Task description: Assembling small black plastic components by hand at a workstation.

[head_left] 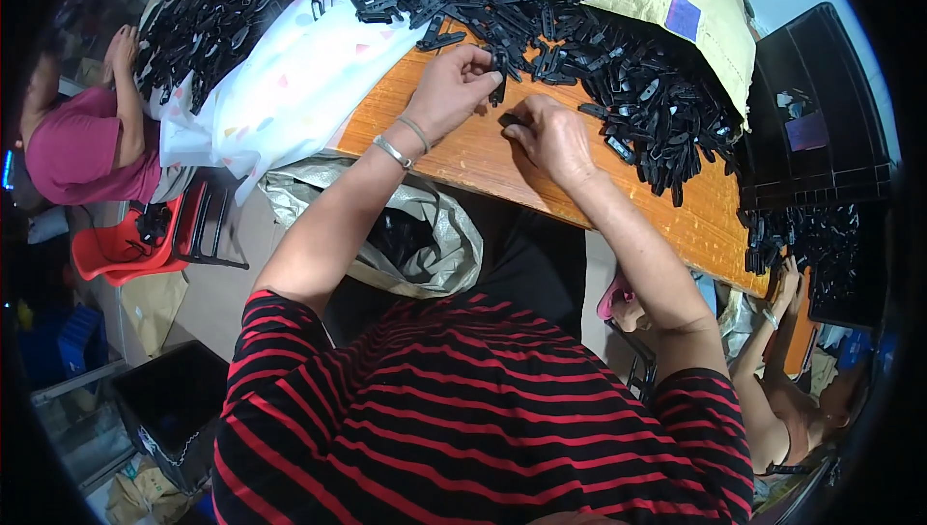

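Over the wooden table, my left hand (450, 92) pinches a slim black plastic piece (498, 84) between thumb and fingers. To its right, my right hand (554, 141) is closed with a small dark piece (509, 120) showing at its fingertips. The two hands are apart, just above the bare strip of tabletop (463, 143). Beyond them spreads a heap of similar long, narrow black plastic pieces (666, 124), too small to make out exactly. My left wrist wears a metal bangle and a thin band.
A white patterned plastic sheet (319, 66) lies left of my hands. At the back right is a yellowish sack (690, 3). An open woven sack (454, 250) hangs below the table edge. Co-workers sit at left (87, 143) and right (772, 380). A black crate (821, 105) stands at right.
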The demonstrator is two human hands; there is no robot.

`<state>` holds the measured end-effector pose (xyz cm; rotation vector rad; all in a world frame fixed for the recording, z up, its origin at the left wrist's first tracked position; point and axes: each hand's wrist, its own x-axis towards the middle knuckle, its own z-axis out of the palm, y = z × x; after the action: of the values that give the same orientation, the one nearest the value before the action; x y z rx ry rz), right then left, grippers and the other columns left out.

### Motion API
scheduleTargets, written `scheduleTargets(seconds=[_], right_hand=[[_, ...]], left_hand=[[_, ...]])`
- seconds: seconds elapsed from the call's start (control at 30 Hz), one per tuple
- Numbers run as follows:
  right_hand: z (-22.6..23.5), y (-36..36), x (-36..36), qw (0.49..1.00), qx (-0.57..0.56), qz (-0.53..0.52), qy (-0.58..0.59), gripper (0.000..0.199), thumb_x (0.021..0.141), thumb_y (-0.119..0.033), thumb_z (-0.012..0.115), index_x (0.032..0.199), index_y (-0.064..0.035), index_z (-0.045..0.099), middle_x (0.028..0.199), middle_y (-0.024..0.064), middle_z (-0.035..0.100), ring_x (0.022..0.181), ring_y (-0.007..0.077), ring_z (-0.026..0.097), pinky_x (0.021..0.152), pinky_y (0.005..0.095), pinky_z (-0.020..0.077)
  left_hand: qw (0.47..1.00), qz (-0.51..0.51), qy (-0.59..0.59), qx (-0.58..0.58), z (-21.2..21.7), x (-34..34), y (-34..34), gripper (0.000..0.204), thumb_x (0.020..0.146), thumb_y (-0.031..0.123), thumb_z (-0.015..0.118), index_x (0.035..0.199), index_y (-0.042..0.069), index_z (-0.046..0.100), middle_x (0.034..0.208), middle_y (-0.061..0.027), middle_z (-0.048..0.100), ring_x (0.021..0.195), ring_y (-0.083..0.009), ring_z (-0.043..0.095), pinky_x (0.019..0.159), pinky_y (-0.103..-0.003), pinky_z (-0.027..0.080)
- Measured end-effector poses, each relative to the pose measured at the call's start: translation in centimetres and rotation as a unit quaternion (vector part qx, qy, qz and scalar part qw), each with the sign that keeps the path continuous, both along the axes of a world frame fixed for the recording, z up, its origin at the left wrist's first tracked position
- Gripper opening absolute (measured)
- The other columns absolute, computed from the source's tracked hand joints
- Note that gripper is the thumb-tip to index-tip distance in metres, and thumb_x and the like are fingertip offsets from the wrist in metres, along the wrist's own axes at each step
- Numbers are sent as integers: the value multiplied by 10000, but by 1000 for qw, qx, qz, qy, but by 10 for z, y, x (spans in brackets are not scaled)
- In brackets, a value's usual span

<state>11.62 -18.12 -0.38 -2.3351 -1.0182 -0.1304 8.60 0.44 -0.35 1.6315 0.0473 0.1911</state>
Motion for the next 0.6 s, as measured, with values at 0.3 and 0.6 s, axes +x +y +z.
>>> scheduleTargets(seconds=[0.3,0.6], right_hand=[[21,2,3,964,144,-4,225,298,842,-192,689,1046,4,597,775,60,631,601,149,599,532,288,467],[20,-13,4,878,207,-74,424,151,901,-123,614,908,28,607,697,51,617,502,83,542,460,207,426]], left_hand=[[961,62,70,-261,16,-20,-13,353,841,71,649,1147,17,481,866,-48,642,670,-83,627,581,-184,500],[983,1,126,-131,12,-14,-11,277,839,100,664,1066,2,536,797,-52,629,603,-74,595,479,-188,446]])
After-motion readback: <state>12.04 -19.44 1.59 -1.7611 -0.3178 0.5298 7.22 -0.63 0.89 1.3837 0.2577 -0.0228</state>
